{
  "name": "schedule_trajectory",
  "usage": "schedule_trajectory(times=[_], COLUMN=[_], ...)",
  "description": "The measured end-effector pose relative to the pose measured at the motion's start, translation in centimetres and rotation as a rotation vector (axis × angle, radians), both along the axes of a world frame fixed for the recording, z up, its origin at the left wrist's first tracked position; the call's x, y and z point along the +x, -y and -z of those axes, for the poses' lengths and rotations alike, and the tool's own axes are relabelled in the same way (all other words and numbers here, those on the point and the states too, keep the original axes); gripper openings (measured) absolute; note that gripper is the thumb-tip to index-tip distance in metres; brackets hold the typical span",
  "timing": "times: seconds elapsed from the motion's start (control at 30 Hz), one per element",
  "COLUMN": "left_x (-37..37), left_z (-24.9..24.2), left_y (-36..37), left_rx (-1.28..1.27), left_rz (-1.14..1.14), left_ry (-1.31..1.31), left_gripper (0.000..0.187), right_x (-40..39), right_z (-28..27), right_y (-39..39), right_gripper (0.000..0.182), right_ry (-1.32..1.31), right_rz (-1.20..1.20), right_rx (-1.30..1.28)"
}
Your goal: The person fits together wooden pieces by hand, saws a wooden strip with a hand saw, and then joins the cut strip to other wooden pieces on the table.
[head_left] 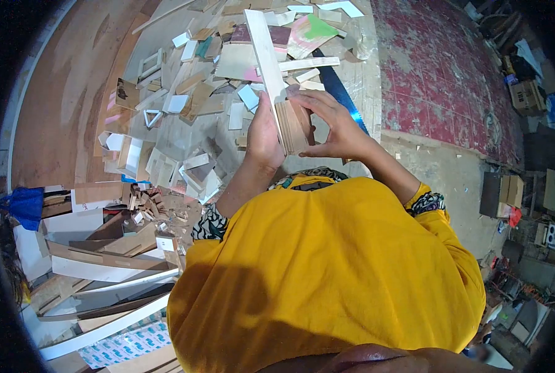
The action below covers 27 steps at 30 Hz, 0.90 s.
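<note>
A long pale wooden strip (265,53) points away from my body, its near end between my hands. Beside it, against its right face, is a stack of short brown wood pieces (293,127). My left hand (265,133) presses on the left side of the strip, with its fingers mostly hidden. My right hand (333,124) is curved around the right side of the stack, thumb at the near end and fingers at the far end. A blue saw blade (339,90) lies on the work surface just beyond my right hand.
Wood offcuts (196,102) are scattered over the work surface (227,146). Long boards and strips (103,261) are piled at the lower left, near a blue cloth (25,207). Red worn flooring (439,81) lies to the right, with cardboard boxes (510,189) beyond it.
</note>
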<state>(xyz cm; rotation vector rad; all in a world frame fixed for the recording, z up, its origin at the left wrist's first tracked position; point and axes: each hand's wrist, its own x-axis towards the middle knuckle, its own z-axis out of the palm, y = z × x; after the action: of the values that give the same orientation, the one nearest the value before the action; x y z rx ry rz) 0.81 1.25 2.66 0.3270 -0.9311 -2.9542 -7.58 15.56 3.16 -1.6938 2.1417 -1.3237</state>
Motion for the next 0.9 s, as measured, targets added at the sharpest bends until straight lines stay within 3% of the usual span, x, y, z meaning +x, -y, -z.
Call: schedule_trajectory(times=[0.17,0.6,0.7,0.77,0.9], left_x=[-0.2,0.4,1.0,1.4,2.2], left_z=[-0.2,-0.8,-0.7,-1.3,-1.5], left_y=[-0.1,-0.4,-0.9,-1.6,-0.4], left_rx=[0.104,0.063,0.111,-0.369,-0.377], left_rz=[-0.049,-0.003,0.023,-0.086,0.021], left_ry=[0.049,-0.028,-0.136,-0.139,-0.13], left_gripper=[0.055,0.062,0.049,0.049,0.064], right_x=[0.2,0.4,0.5,0.7,1.2], right_z=[-0.2,-0.6,-1.1,-1.6,-3.0], right_y=[0.0,0.1,-0.1,-0.2,-0.6], right_gripper=[0.088,0.085,0.084,0.084,0.08], right_ry=[-0.022,-0.079,-0.114,-0.157,-0.334], right_rz=[0.008,-0.017,-0.033,-0.039,-0.005], right_rx=[-0.021,-0.041,-0.05,-0.056,-0.105])
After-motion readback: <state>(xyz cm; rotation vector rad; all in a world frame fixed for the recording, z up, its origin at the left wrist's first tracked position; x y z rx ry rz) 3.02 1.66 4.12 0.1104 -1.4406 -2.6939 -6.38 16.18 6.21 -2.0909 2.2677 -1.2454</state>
